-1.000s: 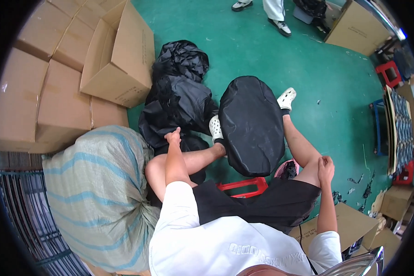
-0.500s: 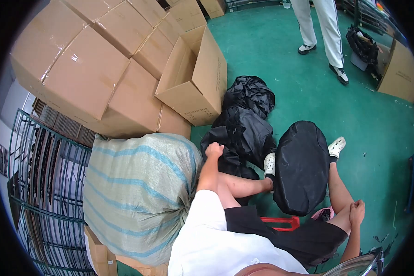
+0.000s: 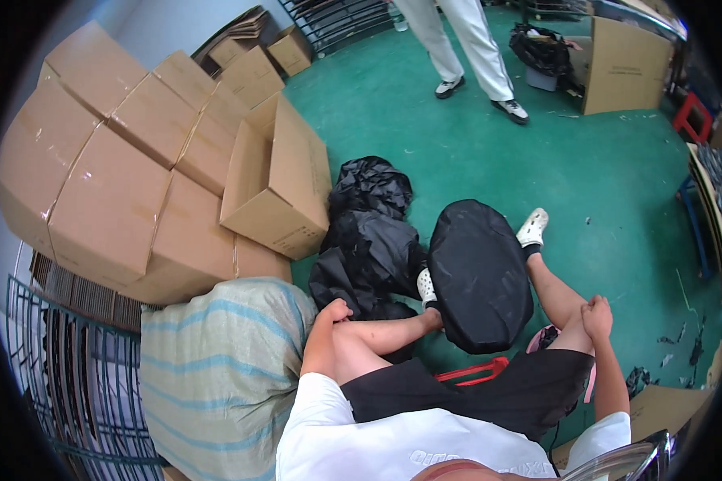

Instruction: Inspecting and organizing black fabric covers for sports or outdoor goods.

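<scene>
My left hand (image 3: 338,310) rests at my left knee with its fingers curled in and nothing in them, beside crumpled black plastic sheeting (image 3: 369,256). On my right knee lies my right hand (image 3: 596,317), its fingers loosely closed and holding nothing. Between my feet stands a black oval bundle (image 3: 480,276) with a smooth, flat top, touched by neither hand. A white clog (image 3: 533,228) on my right foot shows beyond its right side, and the other clog (image 3: 427,287) is against its left side.
A striped woven sack (image 3: 217,361) bulges at my left, near a metal rack (image 3: 64,377). Stacked cartons (image 3: 108,208) and an open carton (image 3: 285,188) rise behind it. A person in white trousers (image 3: 457,48) stands ahead. Part of a red plastic stool (image 3: 473,372) shows below me.
The view has swung to the right and tilted up, so things sit further left. My left hand has drawn back from the black sheeting to my knee; my right hand stays on its knee.
</scene>
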Tool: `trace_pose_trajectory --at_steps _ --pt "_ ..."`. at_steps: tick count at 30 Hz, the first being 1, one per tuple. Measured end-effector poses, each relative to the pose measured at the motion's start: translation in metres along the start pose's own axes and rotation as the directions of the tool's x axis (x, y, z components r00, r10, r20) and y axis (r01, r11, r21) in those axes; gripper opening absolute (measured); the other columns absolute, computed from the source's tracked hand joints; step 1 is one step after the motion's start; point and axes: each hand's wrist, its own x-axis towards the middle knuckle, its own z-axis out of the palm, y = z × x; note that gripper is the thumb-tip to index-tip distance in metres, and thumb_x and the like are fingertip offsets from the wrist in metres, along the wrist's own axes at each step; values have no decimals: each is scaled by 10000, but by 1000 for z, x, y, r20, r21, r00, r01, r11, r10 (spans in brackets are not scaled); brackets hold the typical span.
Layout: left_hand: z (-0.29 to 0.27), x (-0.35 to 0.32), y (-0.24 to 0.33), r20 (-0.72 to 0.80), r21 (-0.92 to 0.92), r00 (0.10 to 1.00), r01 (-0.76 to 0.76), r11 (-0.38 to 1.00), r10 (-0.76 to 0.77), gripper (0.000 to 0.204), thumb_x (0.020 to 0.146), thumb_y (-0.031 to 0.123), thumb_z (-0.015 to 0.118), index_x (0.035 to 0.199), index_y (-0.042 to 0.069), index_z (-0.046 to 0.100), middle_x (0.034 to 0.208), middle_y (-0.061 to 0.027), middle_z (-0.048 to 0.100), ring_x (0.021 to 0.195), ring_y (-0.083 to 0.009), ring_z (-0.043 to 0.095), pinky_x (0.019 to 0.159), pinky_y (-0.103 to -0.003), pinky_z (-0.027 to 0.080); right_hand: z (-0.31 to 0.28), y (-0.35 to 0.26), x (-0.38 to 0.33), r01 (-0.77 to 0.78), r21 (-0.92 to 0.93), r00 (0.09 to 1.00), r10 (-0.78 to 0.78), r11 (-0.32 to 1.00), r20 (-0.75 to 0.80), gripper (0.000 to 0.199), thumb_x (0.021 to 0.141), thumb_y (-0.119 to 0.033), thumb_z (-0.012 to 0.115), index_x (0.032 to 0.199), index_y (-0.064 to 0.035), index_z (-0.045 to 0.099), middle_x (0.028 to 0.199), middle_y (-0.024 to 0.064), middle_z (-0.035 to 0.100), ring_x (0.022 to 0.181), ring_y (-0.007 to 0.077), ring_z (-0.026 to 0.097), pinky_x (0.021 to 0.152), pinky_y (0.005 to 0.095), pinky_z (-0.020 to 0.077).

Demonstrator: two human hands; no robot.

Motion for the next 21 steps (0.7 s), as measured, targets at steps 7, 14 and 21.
trace_pose_trajectory --at_steps 7,14,21 --pt "0 -6 -1 -19 232 993 -106 967 114 415 866 363 688 676 -5 667 659 -107 664 551 -196 606 573 -359 491 4 3 -6 -30 23 999 30 999 -13 237 793 -200 570 924 -11 626 985 197 609 965 377 596 847 469 478" --pt "1 -14 12 13 230 998 -67 971 65 480 822 483 722 655 38 656 638 -58 630 558 -177 572 568 -343 462 0 5 -17 -47 47 997 50 998 -60 220 773 -190 573 897 -20 637 980 180 616 977 355 599 852 470 472" --pt "1 -12 29 -10 4 999 -38 999 38 332 910 285 668 717 17 632 691 -93 670 537 -152 603 475 -297 455 4 7 -8 -22 18 996 23 1000 -88 216 781 -193 583 889 -13 635 965 201 614 925 377 617 821 470 499"
